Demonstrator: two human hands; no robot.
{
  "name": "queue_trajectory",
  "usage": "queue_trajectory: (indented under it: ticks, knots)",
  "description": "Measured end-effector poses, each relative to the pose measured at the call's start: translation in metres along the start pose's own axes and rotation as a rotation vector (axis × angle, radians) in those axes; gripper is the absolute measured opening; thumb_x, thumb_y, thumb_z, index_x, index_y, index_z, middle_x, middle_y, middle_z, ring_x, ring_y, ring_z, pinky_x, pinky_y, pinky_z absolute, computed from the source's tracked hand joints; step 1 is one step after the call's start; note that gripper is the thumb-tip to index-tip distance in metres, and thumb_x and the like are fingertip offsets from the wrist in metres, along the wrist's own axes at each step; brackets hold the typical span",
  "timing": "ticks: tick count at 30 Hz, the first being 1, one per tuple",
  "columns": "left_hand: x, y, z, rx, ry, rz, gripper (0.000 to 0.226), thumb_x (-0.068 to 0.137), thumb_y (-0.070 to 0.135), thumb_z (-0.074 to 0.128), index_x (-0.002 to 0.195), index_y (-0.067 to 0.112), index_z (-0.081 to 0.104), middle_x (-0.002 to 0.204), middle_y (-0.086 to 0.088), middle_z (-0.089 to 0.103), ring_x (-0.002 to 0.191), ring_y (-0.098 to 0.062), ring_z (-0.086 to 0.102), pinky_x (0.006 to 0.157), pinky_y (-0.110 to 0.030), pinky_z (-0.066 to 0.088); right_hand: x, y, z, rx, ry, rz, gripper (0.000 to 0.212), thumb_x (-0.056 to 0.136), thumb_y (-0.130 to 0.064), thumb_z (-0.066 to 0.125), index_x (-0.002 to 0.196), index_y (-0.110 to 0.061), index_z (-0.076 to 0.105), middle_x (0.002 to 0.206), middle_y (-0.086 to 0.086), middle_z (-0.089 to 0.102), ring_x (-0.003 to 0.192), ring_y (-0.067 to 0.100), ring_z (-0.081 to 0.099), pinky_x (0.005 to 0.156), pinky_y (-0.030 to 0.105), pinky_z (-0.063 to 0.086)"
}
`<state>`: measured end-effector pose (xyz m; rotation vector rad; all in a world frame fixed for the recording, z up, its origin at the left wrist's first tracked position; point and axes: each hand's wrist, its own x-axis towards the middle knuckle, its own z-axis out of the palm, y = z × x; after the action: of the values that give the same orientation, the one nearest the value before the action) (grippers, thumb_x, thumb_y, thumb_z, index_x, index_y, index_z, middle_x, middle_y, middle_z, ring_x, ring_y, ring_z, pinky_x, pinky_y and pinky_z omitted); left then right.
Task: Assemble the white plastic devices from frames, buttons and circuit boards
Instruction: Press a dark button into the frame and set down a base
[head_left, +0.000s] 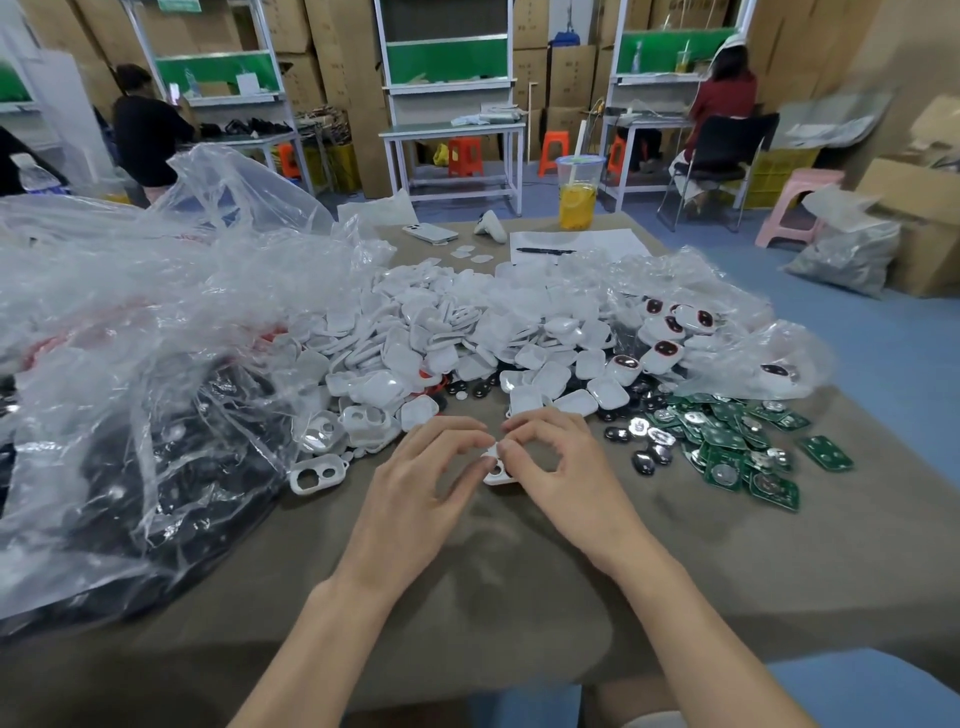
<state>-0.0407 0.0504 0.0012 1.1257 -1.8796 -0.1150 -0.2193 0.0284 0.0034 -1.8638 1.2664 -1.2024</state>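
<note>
Frame in work: you hold one white frame (497, 466) just above the tabletop (493, 597), near its middle and in front of the parts heap.
Hands: your left hand (415, 480) and right hand (569, 467) both pinch that frame with curled fingertips. Your fingers hide whether a button already sits in it.
Spare frames (317, 473): a few lie just left of your left hand, at the edge of the bag.
Buttons (644, 460): dark and glossy, scattered just right of your right hand.
Circuit boards (743, 452): a green pile beyond the buttons, towards the right edge.
White shells (441, 338): a large heap behind your hands.
Finished units (670, 332): a small batch with dark red windows, on open plastic at the back right.
Progress: judged early, since loose parts far outnumber finished ones.
Open room: bare cloth lies between you and the heap. The plastic bag (130, 364) crowds the left side, and the boards sit close to the right edge.
</note>
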Motion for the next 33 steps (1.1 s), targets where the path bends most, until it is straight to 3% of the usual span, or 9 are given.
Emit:
queue_trajectory:
  ticks: [4, 8, 11, 14, 18, 21, 26, 29, 33]
  knots:
    - [-0.002, 0.003, 0.0, 0.054, 0.027, 0.103, 0.009, 0.095, 0.02, 0.068, 0.103, 0.016, 0.072, 0.109, 0.014, 0.067, 0.1, -0.004, 0.061, 0.084, -0.014, 0.046, -0.001, -0.001, -0.002, 0.032, -0.039, 0.009, 0.013, 0.091, -0.033, 0.067, 0.078, -0.033, 0.071, 0.11, -0.027, 0.062, 0.123, -0.005, 0.042, 0.094, 0.005, 0.03]
    - [-0.001, 0.002, 0.001, 0.076, 0.019, 0.142, 0.006, 0.094, 0.019, 0.068, 0.095, 0.013, 0.071, 0.103, 0.011, 0.068, 0.093, -0.008, 0.06, 0.079, -0.018, 0.049, 0.0, -0.001, 0.0, -0.049, -0.031, -0.042, 0.014, 0.093, -0.03, 0.065, 0.081, -0.027, 0.072, 0.109, -0.023, 0.064, 0.119, -0.004, 0.042, 0.105, 0.025, 0.035]
    - [0.0, -0.002, 0.0, 0.059, -0.016, 0.047, 0.005, 0.092, 0.02, 0.069, 0.088, 0.019, 0.066, 0.099, 0.018, 0.067, 0.095, -0.003, 0.057, 0.079, -0.016, 0.046, -0.001, 0.0, -0.001, -0.224, 0.024, -0.112, 0.016, 0.098, -0.034, 0.058, 0.098, -0.027, 0.073, 0.113, -0.02, 0.063, 0.117, 0.003, 0.044, 0.106, 0.034, 0.036]
    - [0.004, -0.007, -0.001, 0.03, -0.067, -0.06, 0.007, 0.09, 0.021, 0.07, 0.087, 0.025, 0.065, 0.095, 0.021, 0.067, 0.097, 0.0, 0.055, 0.08, -0.014, 0.042, 0.001, 0.007, -0.013, -0.306, 0.018, -0.115, 0.024, 0.097, -0.04, 0.059, 0.119, -0.032, 0.066, 0.119, -0.021, 0.06, 0.12, 0.004, 0.043, 0.106, 0.032, 0.037]
    - [0.01, -0.015, -0.004, 0.077, -0.228, -0.013, 0.003, 0.092, 0.023, 0.071, 0.093, 0.023, 0.068, 0.098, 0.02, 0.067, 0.099, -0.002, 0.056, 0.085, -0.026, 0.047, 0.005, 0.018, -0.021, -0.306, -0.207, -0.05, 0.045, 0.086, -0.058, 0.066, 0.127, -0.045, 0.054, 0.113, -0.038, 0.043, 0.11, -0.015, 0.033, 0.098, 0.021, 0.033]
    - [0.023, -0.015, -0.01, 0.167, -0.345, 0.107, 0.007, 0.095, 0.028, 0.068, 0.098, 0.023, 0.07, 0.099, 0.018, 0.069, 0.099, -0.007, 0.057, 0.082, -0.032, 0.051, 0.008, 0.021, -0.018, -0.381, -0.243, -0.072, 0.044, 0.083, -0.058, 0.069, 0.124, -0.045, 0.056, 0.108, -0.035, 0.046, 0.106, -0.01, 0.035, 0.093, 0.023, 0.028]
    - [0.046, -0.011, -0.016, 0.267, -0.502, 0.226, 0.011, 0.098, 0.031, 0.064, 0.099, 0.023, 0.071, 0.095, 0.015, 0.069, 0.094, -0.009, 0.057, 0.073, -0.036, 0.052, 0.008, 0.026, -0.017, -0.397, -0.235, -0.1, 0.026, 0.087, -0.054, 0.067, 0.108, -0.04, 0.065, 0.119, -0.028, 0.061, 0.118, 0.001, 0.045, 0.103, 0.031, 0.033]
    - [0.055, -0.011, -0.014, 0.311, -0.601, 0.232, 0.013, 0.099, 0.03, 0.062, 0.099, 0.021, 0.072, 0.094, 0.013, 0.067, 0.096, -0.011, 0.055, 0.078, -0.034, 0.05, 0.008, 0.025, -0.017, -0.366, -0.221, -0.093, 0.013, 0.085, -0.052, 0.071, 0.092, -0.044, 0.063, 0.116, -0.031, 0.059, 0.116, 0.0, 0.046, 0.101, 0.03, 0.032]
    - [0.065, -0.01, -0.014, 0.392, -0.735, 0.229, 0.019, 0.102, 0.033, 0.056, 0.103, 0.023, 0.071, 0.095, 0.012, 0.064, 0.099, -0.01, 0.051, 0.085, -0.037, 0.049, 0.008, 0.024, -0.016, -0.354, -0.21, -0.085, 0.014, 0.084, -0.049, 0.073, 0.082, -0.042, 0.061, 0.119, -0.027, 0.064, 0.112, 0.002, 0.048, 0.1, 0.03, 0.033]
